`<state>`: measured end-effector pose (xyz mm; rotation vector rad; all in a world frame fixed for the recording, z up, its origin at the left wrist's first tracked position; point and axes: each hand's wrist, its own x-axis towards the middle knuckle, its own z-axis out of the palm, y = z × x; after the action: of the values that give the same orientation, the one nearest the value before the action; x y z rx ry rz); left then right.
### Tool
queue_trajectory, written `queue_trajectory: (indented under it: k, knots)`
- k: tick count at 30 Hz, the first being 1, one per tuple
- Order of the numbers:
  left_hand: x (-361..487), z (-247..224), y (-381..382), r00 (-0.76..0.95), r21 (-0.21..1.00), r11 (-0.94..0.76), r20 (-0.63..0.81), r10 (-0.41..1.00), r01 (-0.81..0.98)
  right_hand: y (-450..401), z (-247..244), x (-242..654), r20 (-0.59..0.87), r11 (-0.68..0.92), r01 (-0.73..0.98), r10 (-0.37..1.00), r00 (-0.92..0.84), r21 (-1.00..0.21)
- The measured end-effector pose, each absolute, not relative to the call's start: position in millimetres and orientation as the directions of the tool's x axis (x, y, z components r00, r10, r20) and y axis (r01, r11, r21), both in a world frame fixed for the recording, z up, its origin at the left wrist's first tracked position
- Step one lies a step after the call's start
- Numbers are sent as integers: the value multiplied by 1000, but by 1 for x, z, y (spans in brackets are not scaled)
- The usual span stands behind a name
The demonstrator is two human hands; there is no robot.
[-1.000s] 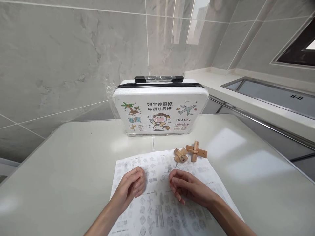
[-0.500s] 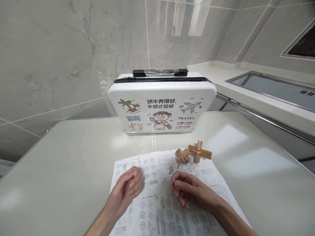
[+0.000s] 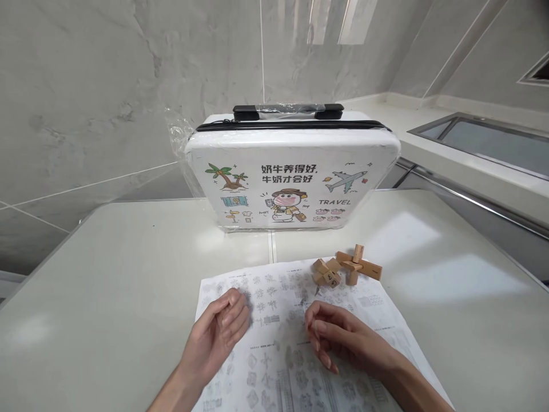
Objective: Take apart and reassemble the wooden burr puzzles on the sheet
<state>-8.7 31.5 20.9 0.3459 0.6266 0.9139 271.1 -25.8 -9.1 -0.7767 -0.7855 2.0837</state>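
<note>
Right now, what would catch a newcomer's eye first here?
Probably the plastic-wrapped, cartoon-printed white suitcase, standing at the far side of the table. Next, two wooden interlocking puzzles by the printed sheet's far right corner. Nearer, the left hand and right hand curl above the sheet.

This looks like a kitchen, probably in a home. Grey, marble-look tiles (image 3: 107,68) with pale joints cover the walls at the far side and on the left. On the right runs a fitted white counter (image 3: 433,157), with a metal-framed inset (image 3: 493,143) in its top; whether that is a sink or a hob, I cannot tell. Below it sit grey cabinet fronts (image 3: 480,220) with a metallic strip. A plain, pale table (image 3: 107,274) fills the near side.
</note>
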Motion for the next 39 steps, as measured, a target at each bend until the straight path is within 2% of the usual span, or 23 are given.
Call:
queue_trajectory:
  k: [8, 14, 19, 23, 27, 33, 39]
  knots:
    - [-10, 21, 31, 442, 517, 578, -374, 816, -631, -26, -8, 272, -283, -532, -428, 806, -520, -731]
    - [-7, 21, 31, 429, 506, 577, -388, 816, -641, -26, -10, 275, -275, -532, -483, 818, -505, -695]
    - [-6, 21, 32, 431, 477, 573, -381, 818, -666, -25, -11, 283, -198, -431, -631, 892, -406, -645]
    - [-8, 20, 33, 434, 460, 573, -378, 818, -678, -21, -8, 288, -172, -308, -748, 951, -257, -587]
    - [-9, 18, 32, 446, 468, 576, -366, 817, -670, -16, -7, 291, -225, -229, -767, 968, -114, -600]
    - [-7, 21, 32, 455, 514, 573, -349, 820, -638, -12, -7, 296, -380, -241, -647, 921, 83, -724]
    - [-6, 23, 32, 460, 539, 573, -344, 819, -617, -7, 0, 303, -465, -293, -646, 879, 109, -705]
